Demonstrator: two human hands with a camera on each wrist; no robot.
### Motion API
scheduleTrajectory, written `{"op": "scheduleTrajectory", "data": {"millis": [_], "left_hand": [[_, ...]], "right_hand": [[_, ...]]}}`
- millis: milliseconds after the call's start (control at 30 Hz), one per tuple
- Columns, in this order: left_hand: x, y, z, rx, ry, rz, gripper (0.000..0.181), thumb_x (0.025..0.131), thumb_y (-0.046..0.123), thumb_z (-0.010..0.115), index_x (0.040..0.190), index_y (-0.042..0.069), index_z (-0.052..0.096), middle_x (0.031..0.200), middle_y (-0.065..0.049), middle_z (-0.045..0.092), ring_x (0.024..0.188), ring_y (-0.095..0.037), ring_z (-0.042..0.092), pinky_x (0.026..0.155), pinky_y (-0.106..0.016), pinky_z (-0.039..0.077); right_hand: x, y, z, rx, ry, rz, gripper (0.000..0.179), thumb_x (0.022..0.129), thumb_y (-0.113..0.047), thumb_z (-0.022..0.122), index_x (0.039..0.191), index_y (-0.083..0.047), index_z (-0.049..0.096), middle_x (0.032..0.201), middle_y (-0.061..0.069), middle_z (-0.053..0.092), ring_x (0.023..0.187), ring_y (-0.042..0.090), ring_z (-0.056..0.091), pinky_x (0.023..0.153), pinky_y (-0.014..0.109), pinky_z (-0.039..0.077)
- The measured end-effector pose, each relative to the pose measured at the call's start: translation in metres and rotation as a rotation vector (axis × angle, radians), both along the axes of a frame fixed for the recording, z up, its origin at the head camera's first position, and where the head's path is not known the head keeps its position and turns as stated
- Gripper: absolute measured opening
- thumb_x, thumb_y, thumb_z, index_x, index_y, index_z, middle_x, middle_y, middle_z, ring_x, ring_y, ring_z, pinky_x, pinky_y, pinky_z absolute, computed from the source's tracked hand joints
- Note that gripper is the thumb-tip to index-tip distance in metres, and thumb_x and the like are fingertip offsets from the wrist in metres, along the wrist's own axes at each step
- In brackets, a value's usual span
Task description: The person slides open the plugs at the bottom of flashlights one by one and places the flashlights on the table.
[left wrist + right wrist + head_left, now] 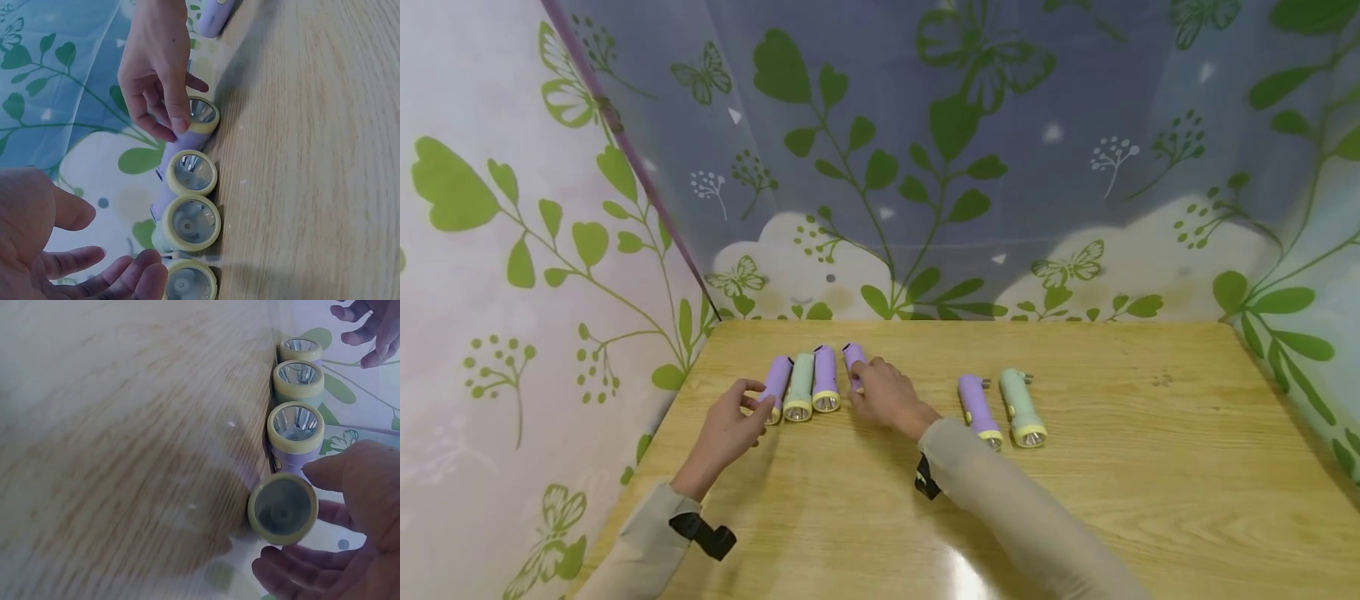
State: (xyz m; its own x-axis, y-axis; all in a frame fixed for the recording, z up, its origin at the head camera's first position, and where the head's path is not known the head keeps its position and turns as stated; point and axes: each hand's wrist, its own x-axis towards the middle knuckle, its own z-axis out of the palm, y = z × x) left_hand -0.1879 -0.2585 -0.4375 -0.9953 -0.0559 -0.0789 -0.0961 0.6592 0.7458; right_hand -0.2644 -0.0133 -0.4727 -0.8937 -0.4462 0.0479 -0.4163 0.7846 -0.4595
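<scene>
A wooden table (1150, 500), pale and streaked with a smooth, glossy grain, is bordered by printed cloth (865, 167) patterned with green leaves and butterflies. Six flashlights are laid on it, each formed as a slim, rounded barrel widening to a round pale-yellow rim, and silvery reflectors can be seen within the heads.

At the left, a row is formed by the leftmost purple flashlight (781, 375), the mint-green flashlight (801, 379), the middle purple flashlight (824, 373) and the gripped purple flashlight (852, 353). Their heads are turned to the near side. Farther right, well apart from the row, the separate purple flashlight (975, 402) and the separate green flashlight (1018, 400) are set side by side, with prongs (1028, 377) jutting rightward from their far ends.

By the right hand (887, 398), the gripped purple flashlight is held between the thumb and bent fingers, just beside the middle purple one. The left hand (730, 429) is held at the leftmost purple flashlight, its fingers spread and loosely bent, the thumb well parted from them; whether that barrel is touched cannot be told. Beige sleeves (1015, 500) are worn, and a black wrist camera (703, 536) is strapped at the left wrist.
</scene>
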Motion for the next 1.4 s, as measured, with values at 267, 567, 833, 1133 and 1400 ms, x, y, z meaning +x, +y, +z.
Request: {"op": "scheduleTrajectory", "data": {"millis": [267, 567, 833, 1133, 1400], "left_hand": [[0.003, 0.003, 0.001, 0.01, 0.002, -0.01, 0.044, 0.105, 0.029, 0.055, 0.14, 0.003, 0.049, 0.112, -0.022, 0.062, 0.079, -0.029, 0.071, 0.064, -0.038, 0.06], [-0.003, 0.01, 0.0, 0.029, 0.015, -0.005, 0.04, 0.105, 0.029, 0.056, 0.138, 0.007, 0.052, 0.109, -0.019, 0.064, 0.078, -0.03, 0.07, 0.064, -0.038, 0.059], [-0.006, 0.017, 0.0, 0.052, 0.031, -0.038, 0.039, 0.104, 0.027, 0.057, 0.136, 0.006, 0.053, 0.111, -0.02, 0.063, 0.077, -0.031, 0.067, 0.064, -0.041, 0.06], [-0.012, 0.027, -0.001, 0.088, 0.036, -0.054, 0.034, 0.103, 0.023, 0.059, 0.131, 0.006, 0.054, 0.108, -0.018, 0.062, 0.079, -0.032, 0.068, 0.065, -0.043, 0.061], [-0.02, 0.041, 0.004, 0.105, 0.043, -0.078, 0.036, 0.103, 0.024, 0.059, 0.133, 0.005, 0.054, 0.105, -0.015, 0.061, 0.082, -0.036, 0.067, 0.06, -0.033, 0.056]], "right_hand": [[-0.002, -0.003, -0.001, -0.011, -0.031, -0.142, 0.031, 0.097, -0.033, 0.067, 0.117, -0.011, 0.057, 0.093, 0.009, 0.062, 0.078, 0.022, 0.059, 0.06, 0.036, 0.048], [-0.007, -0.002, -0.001, -0.044, -0.095, -0.271, 0.056, 0.095, -0.027, 0.068, 0.14, 0.0, 0.047, 0.114, 0.025, 0.069, 0.104, 0.041, 0.07, 0.081, 0.049, 0.06], [-0.008, 0.006, 0.001, -0.121, -0.164, -0.253, 0.066, 0.09, -0.022, 0.07, 0.141, 0.008, 0.042, 0.111, 0.026, 0.068, 0.097, 0.035, 0.068, 0.08, 0.043, 0.058], [-0.012, 0.016, 0.0, -0.243, -0.24, -0.248, 0.03, 0.085, -0.021, 0.073, 0.099, 0.004, 0.062, 0.081, 0.013, 0.063, 0.063, 0.02, 0.056, 0.052, 0.028, 0.046], [-0.011, 0.023, 0.007, -0.335, -0.336, -0.263, 0.047, 0.092, -0.025, 0.068, 0.126, 0.006, 0.06, 0.109, 0.02, 0.071, 0.08, 0.022, 0.065, 0.068, 0.03, 0.055]]}}
